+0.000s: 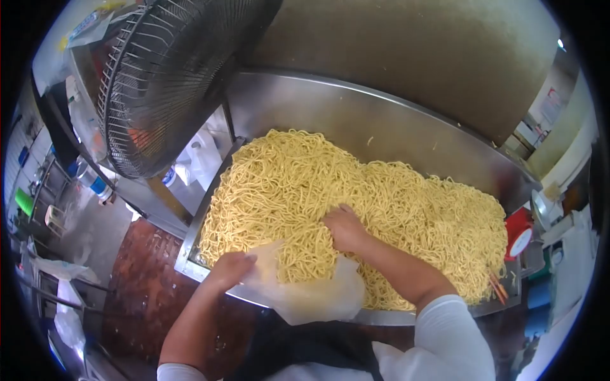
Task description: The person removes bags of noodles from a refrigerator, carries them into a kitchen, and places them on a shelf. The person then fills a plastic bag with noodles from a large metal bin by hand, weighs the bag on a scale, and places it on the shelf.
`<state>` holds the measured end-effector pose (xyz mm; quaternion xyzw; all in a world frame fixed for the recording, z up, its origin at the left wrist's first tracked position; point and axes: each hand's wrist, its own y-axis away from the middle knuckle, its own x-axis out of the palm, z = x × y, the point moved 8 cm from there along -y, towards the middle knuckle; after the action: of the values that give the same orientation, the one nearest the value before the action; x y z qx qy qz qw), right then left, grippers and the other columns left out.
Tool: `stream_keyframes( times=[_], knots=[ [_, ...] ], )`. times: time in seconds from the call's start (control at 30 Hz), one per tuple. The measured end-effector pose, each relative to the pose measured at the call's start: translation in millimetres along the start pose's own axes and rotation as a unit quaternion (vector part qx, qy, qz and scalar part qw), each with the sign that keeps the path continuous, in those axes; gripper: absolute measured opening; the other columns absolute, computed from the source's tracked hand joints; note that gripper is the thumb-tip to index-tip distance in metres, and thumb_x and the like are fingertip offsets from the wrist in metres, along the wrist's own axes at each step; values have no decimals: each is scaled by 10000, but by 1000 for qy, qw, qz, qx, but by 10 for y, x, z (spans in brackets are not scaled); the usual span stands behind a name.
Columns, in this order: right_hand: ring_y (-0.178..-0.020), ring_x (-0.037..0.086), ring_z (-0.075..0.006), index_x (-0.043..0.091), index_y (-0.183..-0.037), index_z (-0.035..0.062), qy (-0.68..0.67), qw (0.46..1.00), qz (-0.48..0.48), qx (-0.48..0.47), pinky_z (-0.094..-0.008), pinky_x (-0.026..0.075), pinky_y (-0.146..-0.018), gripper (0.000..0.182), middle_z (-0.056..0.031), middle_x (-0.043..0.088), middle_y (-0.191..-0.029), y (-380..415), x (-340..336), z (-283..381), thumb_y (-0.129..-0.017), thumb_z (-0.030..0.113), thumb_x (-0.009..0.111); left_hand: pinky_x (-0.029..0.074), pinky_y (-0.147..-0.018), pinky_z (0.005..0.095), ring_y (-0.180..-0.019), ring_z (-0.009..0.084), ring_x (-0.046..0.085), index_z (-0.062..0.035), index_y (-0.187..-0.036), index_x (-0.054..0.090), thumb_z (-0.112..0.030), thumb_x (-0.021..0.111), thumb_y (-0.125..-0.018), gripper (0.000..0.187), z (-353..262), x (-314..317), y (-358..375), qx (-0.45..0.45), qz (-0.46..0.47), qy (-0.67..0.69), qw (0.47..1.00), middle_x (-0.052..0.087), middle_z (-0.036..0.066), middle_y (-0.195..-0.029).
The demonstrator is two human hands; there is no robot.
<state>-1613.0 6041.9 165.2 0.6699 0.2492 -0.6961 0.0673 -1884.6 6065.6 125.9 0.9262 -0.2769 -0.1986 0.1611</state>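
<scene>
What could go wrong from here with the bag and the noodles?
The plastic bag hangs over the front edge of the tray, so noodles pushed forward by the right hand might miss it and drop to the floor.

The left hand holds the bag at one side only, so the thin plastic could slip or fold.

The reddish sticks at the tray's right end might get buried if noodles shift.

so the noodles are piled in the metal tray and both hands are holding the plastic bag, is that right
Not quite: only the left hand holds the plastic bag. The head view shows the right hand in the noodles, which are indeed piled in the metal tray.
</scene>
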Motion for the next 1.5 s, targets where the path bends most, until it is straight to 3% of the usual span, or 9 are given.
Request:
stream_keyframes(
  times=[0.1,0.23,0.3,0.5,0.6,0.97,1.03,1.2,1.5],
  knots=[
    [-916,626,-329,660,-952,100,-168,964,147,146,-439,460,-856,370,-125,657,-871,-225,-225,85,-593,111,749,489,-748,308,-791,167,611,16,-984,660,-288,559,-943,323,-720,107,-93,122,-11,235,964,672,109,-896],
    [-727,620,-346,635,-867,67,-275,958,18,-84,-413,492,-625,231,-171,617,-736,-682,-594,1130,-664,154,701,484,-868,363,-940,214,627,43,-1138,588,-265,513,-964,362,-1914,265,-36,172,26,361,916,664,153,-1066],
    [-822,589,-124,596,-1038,5,-819,572,25,36,-337,493,-662,238,-22,613,-940,-795,595,1454,-896,195,611,442,-969,380,-1102,234,590,49,-1216,544,-269,522,-962,408,-2176,343,-70,224,90,368,898,613,177,-1209],
    [-857,641,-280,640,-1015,51,-248,907,327,95,-394,516,-713,255,-131,655,-956,-344,241,1103,-788,164,666,271,-1112,392,-1362,259,353,1,-1406,390,-300,695,-842,709,-1242,530,-497,219,22,148,964,422,177,-1432],
    [-902,641,-312,668,-1060,83,-221,967,105,65,-421,518,-764,329,-140,659,-998,-80,-515,433,-742,166,686,195,-1142,395,-1430,323,210,22,-1431,337,-317,771,-752,875,-1402,737,-448,358,-29,-46,932,352,256,-1460],
    [-939,640,-258,681,-1074,105,-252,913,-4,321,-362,513,-817,331,-125,666,-1022,1314,-653,-470,-784,259,725,459,-940,362,-1082,311,581,51,-1361,418,-252,748,-693,805,-1284,1571,-1767,187,-71,-400,895,593,234,-1173],
    [-995,622,-267,640,-1145,100,-269,908,-23,320,-368,504,-854,410,-135,642,-1088,1292,-665,-543,-778,261,728,477,-902,362,-1089,289,589,65,-1359,415,-141,703,-660,783,-1514,1351,-1427,46,30,-85,995,584,225,-1190],
    [-1163,554,-317,472,-1352,112,-227,937,-178,197,-406,441,-976,687,-171,537,-1310,325,-1124,-395,-735,190,762,496,-837,301,-908,209,640,64,-1287,478,20,636,-625,682,-2042,905,-542,178,62,171,967,648,132,-1044],
    [-805,662,-227,661,-925,52,-480,784,-323,223,-344,544,-743,184,-95,673,-874,-677,-1056,-723,-760,67,741,497,-835,284,-916,143,629,35,-1147,593,77,650,-635,516,-2644,222,689,314,22,222,923,665,62,-1042]
  ],
)
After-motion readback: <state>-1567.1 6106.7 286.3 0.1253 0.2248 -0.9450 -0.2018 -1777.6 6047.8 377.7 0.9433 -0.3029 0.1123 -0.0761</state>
